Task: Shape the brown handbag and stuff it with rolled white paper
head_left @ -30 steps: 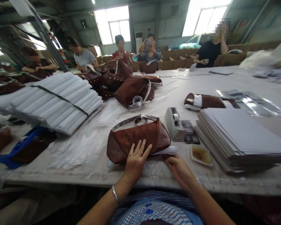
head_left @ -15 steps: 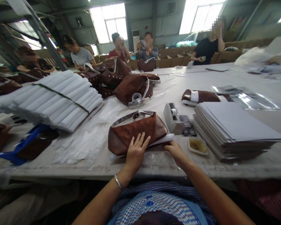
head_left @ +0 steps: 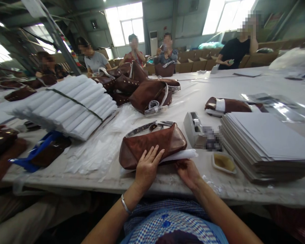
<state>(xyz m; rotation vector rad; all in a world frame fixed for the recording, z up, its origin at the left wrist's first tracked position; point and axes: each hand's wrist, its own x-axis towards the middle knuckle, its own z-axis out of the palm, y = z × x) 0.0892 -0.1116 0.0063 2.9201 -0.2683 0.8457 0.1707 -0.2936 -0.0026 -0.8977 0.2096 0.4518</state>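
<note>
A brown leather handbag (head_left: 142,144) lies on the table in front of me, its studded strap, partly wrapped, behind it. My left hand (head_left: 148,166) rests flat on the bag's front with the fingers spread. At the bag's lower right edge my right hand (head_left: 189,172) is closed, its fingertips partly hidden against a dark edge under the bag. A roll of white paper (head_left: 181,155) sticks out from beneath the bag on the right, just above my right hand.
Left stands a strapped stack of white paper rolls (head_left: 66,101); behind is a pile of brown bags (head_left: 147,95). Right are a tape dispenser (head_left: 193,128), a small dish (head_left: 225,162), a stack of white sheets (head_left: 269,135) and a wrapped bag (head_left: 231,105). Several people sit or stand across the table.
My right hand has moved slightly down and in toward the bag, and more of the white roll shows. My left hand stays on the bag. The whole view has shifted a little.
</note>
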